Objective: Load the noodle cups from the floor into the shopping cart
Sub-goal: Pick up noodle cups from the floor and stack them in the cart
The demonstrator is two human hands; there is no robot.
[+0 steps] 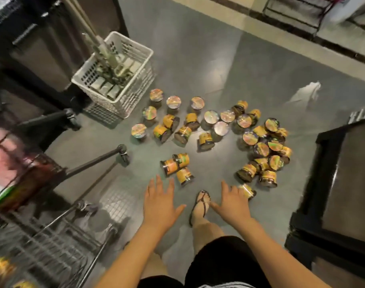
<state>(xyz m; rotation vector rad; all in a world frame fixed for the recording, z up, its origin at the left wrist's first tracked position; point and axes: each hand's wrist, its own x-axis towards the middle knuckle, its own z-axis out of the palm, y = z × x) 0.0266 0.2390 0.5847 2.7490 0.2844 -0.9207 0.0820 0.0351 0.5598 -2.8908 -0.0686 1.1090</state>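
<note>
**Both hands empty, nearest cups just ahead**

L hand (pixel 159 201) and R hand (pixel 232 201) hang palm-down either side of the foot (pixel 200 204), fingers spread, holding nothing. R fingertips overlap a lone cup (pixel 248 191) lying on its side just right of the foot. Can't tell if they touch it, and it's too blurred to give its axis.

The cart (pixel 52 246) stands left of the foot, w/ a few yellow shapes in its near corner, prob. cups already loaded but too smeared to be sure.

Ahead-left of the foot, just past the L fingertips, is a trio (pixel 177 166), all on their sides w/ axes slanting different ways. Ahead-right of the foot is a heap (pixel 262 154), some tipped, some lid-up and leaning on each other. Further ahead, upright cups (pixel 173 101) stand in loose rows, foil lids up. A white basket (pixel 115 75) sits far ahead-left of the foot.

Judgement: the job is early to mid, w/ most stock still on the floor. R hand is nearer the lone cup and L hand nearer the trio. Tipped cups need a grip across the body, not on the lid. Each load then swings left to the cart.
</note>
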